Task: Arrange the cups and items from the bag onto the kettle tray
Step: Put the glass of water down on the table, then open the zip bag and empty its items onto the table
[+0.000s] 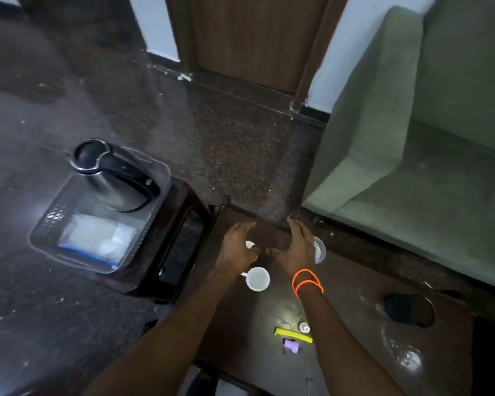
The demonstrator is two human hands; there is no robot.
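Observation:
My left hand curls around a white cup at the far end of the dark table. A second white cup stands just nearer, by my left wrist. My right hand hovers beside it with fingers spread and holds nothing; a clear glass stands at its right side. To the left, a clear plastic tray sits on a dark stool. It holds a steel kettle and a white plastic bag.
Near the table's front lie a yellow sachet, a purple item and a small white item. A black round object sits at the right. A green sofa flanks the table.

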